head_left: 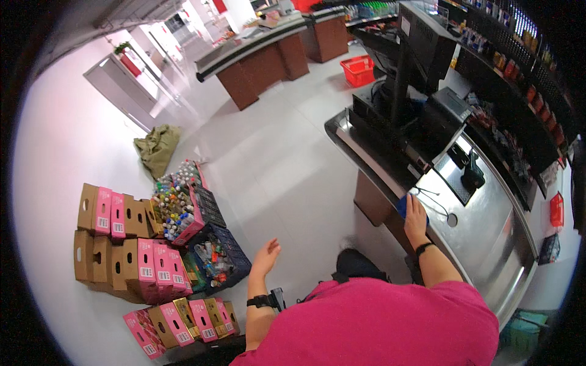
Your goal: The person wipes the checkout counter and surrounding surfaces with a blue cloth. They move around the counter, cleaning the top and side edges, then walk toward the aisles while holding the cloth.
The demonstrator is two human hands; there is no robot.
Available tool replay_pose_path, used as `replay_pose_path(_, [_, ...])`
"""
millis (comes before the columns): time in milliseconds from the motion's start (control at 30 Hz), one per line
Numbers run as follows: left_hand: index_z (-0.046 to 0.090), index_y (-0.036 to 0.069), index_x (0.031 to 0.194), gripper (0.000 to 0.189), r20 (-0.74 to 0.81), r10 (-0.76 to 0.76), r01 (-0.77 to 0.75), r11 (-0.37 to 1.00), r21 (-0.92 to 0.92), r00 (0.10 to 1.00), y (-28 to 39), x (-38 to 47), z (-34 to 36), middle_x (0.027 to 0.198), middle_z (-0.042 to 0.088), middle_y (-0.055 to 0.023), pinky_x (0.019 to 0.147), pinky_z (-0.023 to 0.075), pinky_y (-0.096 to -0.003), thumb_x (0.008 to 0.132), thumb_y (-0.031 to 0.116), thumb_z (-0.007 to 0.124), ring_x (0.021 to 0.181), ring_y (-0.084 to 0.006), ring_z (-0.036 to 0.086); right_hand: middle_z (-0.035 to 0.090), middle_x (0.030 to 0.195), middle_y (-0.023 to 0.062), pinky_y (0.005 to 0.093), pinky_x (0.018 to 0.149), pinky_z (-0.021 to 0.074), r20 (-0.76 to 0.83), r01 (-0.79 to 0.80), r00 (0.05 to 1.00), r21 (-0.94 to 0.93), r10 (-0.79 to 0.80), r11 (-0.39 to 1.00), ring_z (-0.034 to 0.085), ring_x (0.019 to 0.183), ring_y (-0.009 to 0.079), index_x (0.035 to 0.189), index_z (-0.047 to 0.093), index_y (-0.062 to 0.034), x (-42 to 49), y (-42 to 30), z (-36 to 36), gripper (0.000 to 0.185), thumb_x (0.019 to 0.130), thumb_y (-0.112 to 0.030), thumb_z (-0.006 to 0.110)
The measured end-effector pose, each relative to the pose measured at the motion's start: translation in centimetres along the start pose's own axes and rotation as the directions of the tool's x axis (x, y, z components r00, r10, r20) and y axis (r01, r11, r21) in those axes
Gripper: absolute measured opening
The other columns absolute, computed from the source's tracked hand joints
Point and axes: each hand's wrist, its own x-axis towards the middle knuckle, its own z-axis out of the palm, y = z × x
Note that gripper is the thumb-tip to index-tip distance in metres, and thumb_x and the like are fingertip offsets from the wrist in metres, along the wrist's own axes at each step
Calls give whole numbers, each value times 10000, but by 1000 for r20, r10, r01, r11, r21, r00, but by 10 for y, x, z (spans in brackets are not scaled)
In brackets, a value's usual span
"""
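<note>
My right hand (415, 219) presses a blue cloth (402, 207) against the near edge of a stainless-steel checkout counter (492, 219). Its fingers point away from me, and part of the cloth is hidden beneath them. Just beyond, a thin black cable (430, 201) runs over the metal to a round hole (452, 220). A black handheld scanner (472, 174) rests farther across the counter top. My left hand (266, 257) hangs in the air above the floor at my left side, with nothing in it. Close to it stands a dark blue plastic crate (236, 256) containing mixed small items.
A monitor (425, 41) and a receipt printer (451, 105) stand at the counter's far end. Cardboard boxes (132, 265) are stacked on the left, near a box of bottles (176, 206). A red basket (358, 71) and another checkout counter (261, 68) are farther off.
</note>
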Motion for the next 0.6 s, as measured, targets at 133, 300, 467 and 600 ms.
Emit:
replay_pose_path(133, [540, 27, 1492, 520, 7, 40, -40, 996, 78, 999, 5, 32, -11, 1368, 681, -146, 1063, 514, -363, 1039, 250, 664, 1265, -237, 647, 469, 1542, 210, 451, 1151, 419, -82, 114, 989, -70, -120, 991, 500, 1366, 378, 1525, 442, 4, 49, -18, 28, 590, 942, -6, 533])
replay_pose_path(300, [549, 48, 1486, 496, 46, 113, -114, 993, 25, 993, 37, 96, -21, 1376, 679, -154, 1071, 511, -368, 1047, 251, 656, 1270, -247, 649, 298, 1664, 217, 491, 1199, 376, 73, 136, 989, -150, -127, 979, 454, 1414, 399, 1644, 291, -64, 113, -55, 61, 732, 961, -41, 554])
replay_pose_path(467, [559, 60, 1476, 484, 174, 191, -214, 969, 125, 966, 90, 180, -24, 1380, 680, -154, 1060, 515, -389, 1038, 244, 647, 1274, -265, 653, 243, 1695, 191, 504, 1176, 392, 146, 163, 978, -113, -145, 980, 389, 1462, 403, 1640, 299, -116, 175, -95, 72, 725, 969, -25, 559])
replay_pose_path(600, [560, 60, 1474, 496, 280, 277, -334, 924, 184, 919, 150, 259, -15, 1394, 677, -138, 1059, 512, -404, 1029, 262, 645, 1287, -269, 646, 282, 1673, 189, 491, 1152, 427, 87, 177, 980, 17, -178, 984, 402, 1453, 411, 1610, 375, -153, 242, -127, 91, 695, 959, -5, 567])
